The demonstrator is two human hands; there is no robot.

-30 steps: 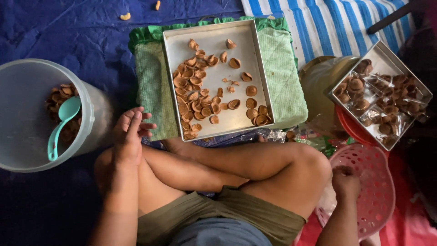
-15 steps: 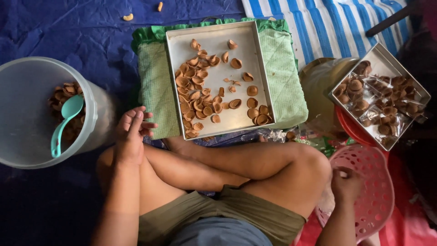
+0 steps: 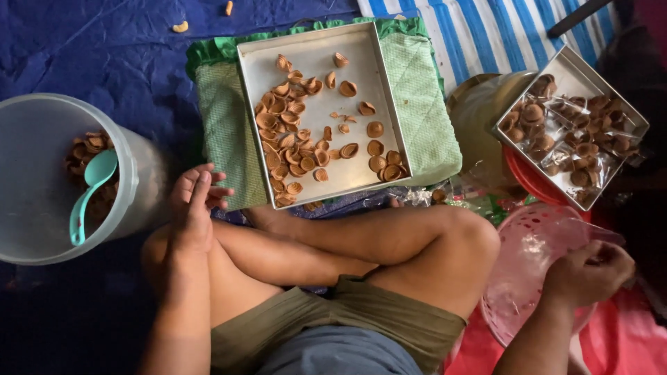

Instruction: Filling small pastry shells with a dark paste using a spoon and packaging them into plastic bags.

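A person is seen seated cross-legged on a blue tarpaulin (image 3: 90, 48), with a square metal tray (image 3: 316, 48) of small folded brown crisps (image 3: 292, 149) laid on a green cloth (image 3: 221, 125) at 12 o'clock from the knees. The left hand (image 3: 194, 208) is rested on the left knee with its fingers loosely extended and nothing gripped, just short of the tray's near corner. The right hand (image 3: 587, 272) is curled at 4 o'clock over a pink perforated basket (image 3: 528, 257), where a thin clear plastic bag (image 3: 577, 232) appears to be pinched; whether anything is in it cannot be told. At 9 o'clock a clear plastic tub (image 3: 42, 215) is stood, partly filled with crisps and fitted with a teal scoop (image 3: 90, 191). At 2 o'clock a 2nd metal tray (image 3: 629, 114) is loaded with crisps already sealed in small clear packets (image 3: 577, 139). The packing is judged to be partway through: 1 tray of finished packets is stacked, while dozens of loose crisps are left on the 1st tray and more in the tub. 2 stray pieces (image 3: 180, 28) are left lying on the tarpaulin at 11 o'clock, and a blue-and-white striped sheet (image 3: 500, 35) is spread at 1 o'clock.
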